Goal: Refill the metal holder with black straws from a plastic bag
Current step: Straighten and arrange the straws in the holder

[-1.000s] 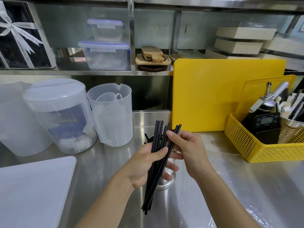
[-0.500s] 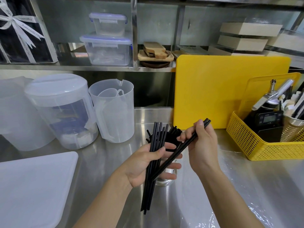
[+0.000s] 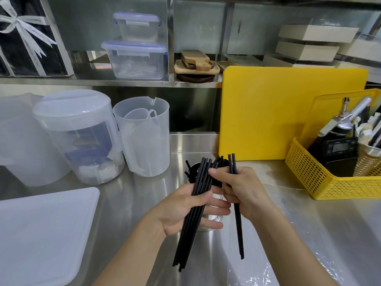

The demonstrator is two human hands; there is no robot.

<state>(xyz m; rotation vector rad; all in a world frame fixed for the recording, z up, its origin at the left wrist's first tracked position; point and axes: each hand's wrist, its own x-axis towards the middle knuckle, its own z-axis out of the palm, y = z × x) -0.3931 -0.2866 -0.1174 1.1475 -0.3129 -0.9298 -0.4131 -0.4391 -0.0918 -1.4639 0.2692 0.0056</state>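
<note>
The left hand (image 3: 191,209) holds a bundle of black straws (image 3: 186,244), thin, matte, straight tubes. Its grip is curled around the bundle, thumb across the front. The bundle slants from the upper right down toward the table's near edge. The right hand (image 3: 245,195) pinches a pair of straws (image 3: 239,234) nearly upright, with its forefinger tip touching the top of the bundle.

Behind both hands, around the middle of the brushed-steel table (image 3: 134,203), stands the metal holder (image 3: 208,225), a shiny cylinder that is mostly hidden. More black straw ends (image 3: 219,161) fan out above its rim.

Crinkled clear plastic film (image 3: 255,277) lies at the near edge, under the right forearm. A smooth yellow cutting board (image 3: 288,112) leans at the back edge, and a perforated yellow basket (image 3: 321,182) sits toward the right edge. Two translucent plastic jugs (image 3: 144,137) stand back left. A flat white board (image 3: 41,234) with rounded corners fills the near left corner.
</note>
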